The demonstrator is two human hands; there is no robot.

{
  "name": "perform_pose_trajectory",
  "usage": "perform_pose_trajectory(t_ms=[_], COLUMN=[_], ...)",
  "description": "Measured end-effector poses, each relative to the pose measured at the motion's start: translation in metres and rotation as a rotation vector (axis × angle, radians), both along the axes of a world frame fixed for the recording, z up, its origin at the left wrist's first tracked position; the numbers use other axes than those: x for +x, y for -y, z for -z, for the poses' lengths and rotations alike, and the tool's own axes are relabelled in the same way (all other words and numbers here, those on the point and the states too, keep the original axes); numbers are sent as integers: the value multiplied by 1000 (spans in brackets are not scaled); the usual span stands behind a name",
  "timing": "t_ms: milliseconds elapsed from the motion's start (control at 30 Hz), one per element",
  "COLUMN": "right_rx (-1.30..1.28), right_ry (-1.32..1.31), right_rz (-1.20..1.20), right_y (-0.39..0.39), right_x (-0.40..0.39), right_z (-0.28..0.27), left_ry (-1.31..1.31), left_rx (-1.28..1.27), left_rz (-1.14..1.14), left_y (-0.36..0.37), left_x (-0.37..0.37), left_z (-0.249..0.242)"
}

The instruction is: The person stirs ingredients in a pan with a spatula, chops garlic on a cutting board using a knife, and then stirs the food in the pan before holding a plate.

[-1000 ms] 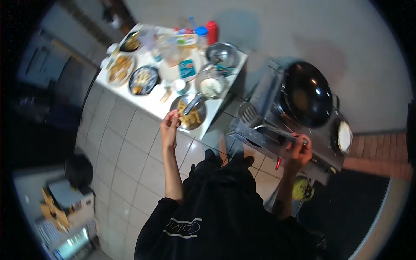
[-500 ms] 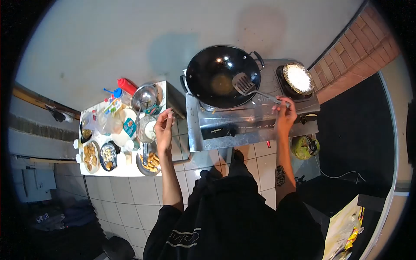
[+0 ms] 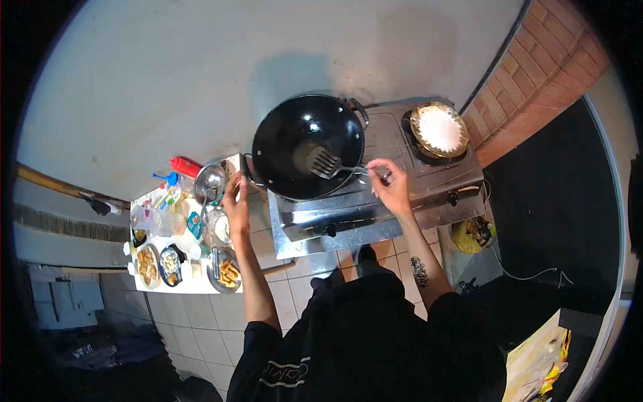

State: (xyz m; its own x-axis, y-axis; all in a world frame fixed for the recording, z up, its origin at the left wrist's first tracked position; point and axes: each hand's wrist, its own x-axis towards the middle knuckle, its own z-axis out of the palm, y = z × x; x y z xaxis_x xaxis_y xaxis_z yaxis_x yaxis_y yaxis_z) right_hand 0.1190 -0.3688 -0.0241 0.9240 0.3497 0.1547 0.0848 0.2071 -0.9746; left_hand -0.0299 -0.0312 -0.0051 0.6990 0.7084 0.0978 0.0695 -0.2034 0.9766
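A metal slotted spatula (image 3: 325, 163) reaches into a large black wok (image 3: 288, 127), its head low over the right side of the bowl. My right hand (image 3: 390, 187) is closed around the spatula's handle beyond the wok's rim. A small pale pool of liquid shows at the wok's bottom. My left hand (image 3: 236, 208), fingers stretched upward and holding nothing, is just left of the wok's side handle (image 3: 250, 169). It overlaps the edge of a metal bowl (image 3: 210, 184) on the side table.
The wok sits on the left burner of a steel gas stove (image 3: 375, 221); a plate (image 3: 439, 129) rests over the right burner. On the white side table (image 3: 151, 285) are a red bottle (image 3: 185, 166), a plate of fried pieces (image 3: 229, 275) and several dishes. A green gas cylinder (image 3: 465, 238) stands below right.
The view has shifted, with the stove now lower and further left. My left hand's fingers have straightened near the wok handle. The spatula's head has tilted and sits nearer the wok's middle.
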Motion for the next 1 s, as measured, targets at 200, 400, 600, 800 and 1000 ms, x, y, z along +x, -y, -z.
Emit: perform_pose_trajectory(t_ms=[200, 400, 600, 800, 1000], right_rx=[-109, -257, -502, -584, -379], right_ry=[92, 215, 86, -304, -457], right_rz=[-111, -110, 746, 779, 649], right_y=[45, 80, 152, 188, 189], right_x=[6, 33, 130, 168, 176], right_z=[-18, -8, 77, 65, 75], left_ry=[108, 187, 147, 9, 2], left_rx=[-6, -69, -20, -72, -162], left_rz=[-77, -154, 14, 345, 587], left_y=[32, 67, 128, 168, 190], left_x=[4, 20, 26, 23, 24], left_z=[-13, -12, -44, -66, -58])
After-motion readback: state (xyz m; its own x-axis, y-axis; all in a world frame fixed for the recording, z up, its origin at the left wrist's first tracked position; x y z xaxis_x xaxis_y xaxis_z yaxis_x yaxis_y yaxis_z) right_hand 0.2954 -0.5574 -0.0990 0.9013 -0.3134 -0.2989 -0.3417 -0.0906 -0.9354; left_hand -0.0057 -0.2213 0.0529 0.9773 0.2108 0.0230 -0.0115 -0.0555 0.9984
